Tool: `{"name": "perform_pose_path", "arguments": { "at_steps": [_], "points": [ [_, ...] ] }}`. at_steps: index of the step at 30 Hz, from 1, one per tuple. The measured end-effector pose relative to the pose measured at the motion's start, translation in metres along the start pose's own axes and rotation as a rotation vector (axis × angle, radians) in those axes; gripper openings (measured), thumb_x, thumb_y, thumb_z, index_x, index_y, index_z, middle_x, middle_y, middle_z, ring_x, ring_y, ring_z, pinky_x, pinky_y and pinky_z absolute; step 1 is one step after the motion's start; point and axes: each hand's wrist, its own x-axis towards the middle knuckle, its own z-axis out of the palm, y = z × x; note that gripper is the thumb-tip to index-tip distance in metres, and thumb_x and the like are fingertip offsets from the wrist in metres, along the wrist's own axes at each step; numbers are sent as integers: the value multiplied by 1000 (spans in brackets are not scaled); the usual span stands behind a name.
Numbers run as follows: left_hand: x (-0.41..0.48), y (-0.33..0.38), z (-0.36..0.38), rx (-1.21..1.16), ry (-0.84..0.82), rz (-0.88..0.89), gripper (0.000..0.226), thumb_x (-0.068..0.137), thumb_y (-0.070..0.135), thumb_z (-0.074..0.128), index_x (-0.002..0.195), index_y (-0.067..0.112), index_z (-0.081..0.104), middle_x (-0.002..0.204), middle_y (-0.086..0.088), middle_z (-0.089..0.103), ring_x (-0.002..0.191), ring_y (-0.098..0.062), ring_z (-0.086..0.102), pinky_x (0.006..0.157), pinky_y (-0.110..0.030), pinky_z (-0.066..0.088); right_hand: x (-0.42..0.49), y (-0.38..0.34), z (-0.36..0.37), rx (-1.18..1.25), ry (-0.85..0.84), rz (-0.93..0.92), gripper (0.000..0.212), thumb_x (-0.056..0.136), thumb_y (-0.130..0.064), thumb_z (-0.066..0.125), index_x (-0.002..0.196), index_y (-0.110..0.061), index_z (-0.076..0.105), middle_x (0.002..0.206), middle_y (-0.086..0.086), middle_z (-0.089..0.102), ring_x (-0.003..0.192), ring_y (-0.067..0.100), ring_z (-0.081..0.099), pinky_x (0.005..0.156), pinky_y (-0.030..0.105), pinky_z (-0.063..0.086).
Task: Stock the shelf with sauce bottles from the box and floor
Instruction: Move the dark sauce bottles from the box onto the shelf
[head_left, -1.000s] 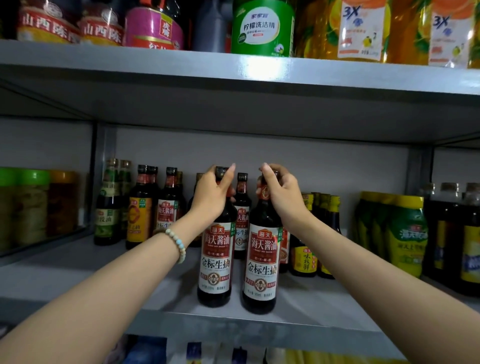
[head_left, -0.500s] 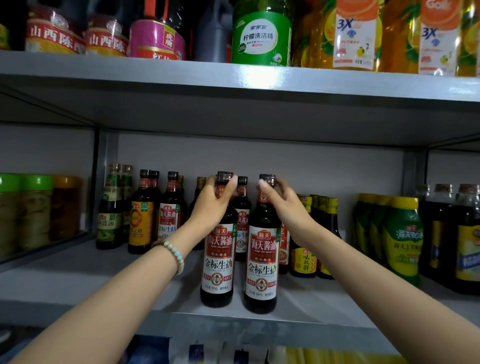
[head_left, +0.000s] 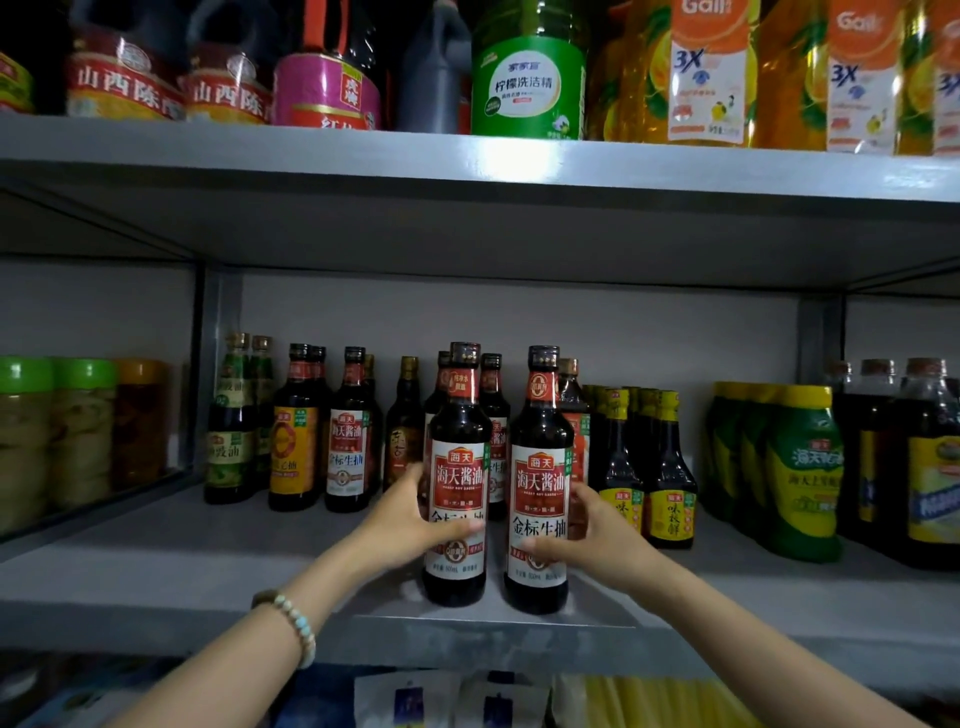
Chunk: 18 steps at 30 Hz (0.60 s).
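Note:
Two dark soy sauce bottles with red-and-white labels stand upright side by side near the front of the grey shelf (head_left: 156, 571). My left hand (head_left: 410, 525) grips the left bottle (head_left: 460, 467) round its lower body, thumb across the label. My right hand (head_left: 587, 535) grips the right bottle (head_left: 540, 467) the same way from the right side. Behind them stand more sauce bottles of the same kind (head_left: 349, 431), partly hidden.
Small yellow-capped bottles (head_left: 670, 467) stand just right of my right hand, green-yellow squeeze bottles (head_left: 800, 467) further right. Jars with green lids (head_left: 52, 431) sit at far left. The upper shelf (head_left: 467, 161) holds large jugs and detergent. Packets lie below the shelf edge.
Both hands have slid down from the bottle necks and caps to the bottles' lower bodies. The two bottles stay upright on the shelf.

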Motion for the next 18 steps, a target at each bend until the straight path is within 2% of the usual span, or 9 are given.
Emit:
{"name": "perform_pose_path", "arguments": {
  "at_steps": [2,5,6,8,11,13,16,18],
  "points": [
    [2,-3,-2,-48,-13,-19,98,58,37,86,138,26,30,121,13,54,102,-3,55,90,-25,47,5,0,4,-9,9,1,58,67,-26,83,111,-33,46,103,-12,66,89,-5,62,62,12,50],
    [8,-10,-5,-60,-10,-26,97,58,35,87,138,25,33,130,6,55,111,-9,56,97,-32,46,15,1,12,-10,22,7,64,68,-26,83,120,-26,47,111,-7,65,100,6,63,82,23,53],
    [11,-12,-6,-52,-1,-26,94,59,35,86,137,26,35,130,5,56,113,-11,56,99,-34,46,20,1,15,-14,25,10,65,69,-25,82,122,-24,46,112,-7,64,100,7,62,83,23,52],
    [19,-17,-9,-37,15,-30,89,60,36,85,135,26,38,129,4,57,113,-10,55,99,-34,45,30,1,21,-35,25,16,64,71,-24,80,124,-20,47,114,-6,64,101,8,60,80,20,51],
    [33,-24,-11,-16,41,-43,84,62,36,84,133,25,41,129,4,57,107,-7,53,90,-26,43,46,3,26,-33,31,36,58,72,-21,80,121,-18,50,115,-3,64,111,17,60,94,31,47],
    [42,-29,-12,-17,57,-58,83,63,35,84,133,24,41,130,3,56,111,-10,54,89,-26,42,56,6,29,-20,31,50,52,72,-20,80,115,-22,51,111,-5,63,113,19,59,94,32,46],
    [55,-35,-13,-25,49,-83,84,63,34,83,134,23,40,132,1,55,119,-16,53,93,-30,42,71,11,35,-28,58,76,53,72,-23,80,115,-25,49,119,-2,63,106,15,58,88,29,45],
    [62,-37,-12,-26,47,-88,84,64,35,83,135,23,39,133,1,54,121,-17,51,91,-28,41,81,13,37,-19,74,89,51,72,-24,80,113,-26,49,122,-1,63,104,14,58,84,27,45]
  ]
}}
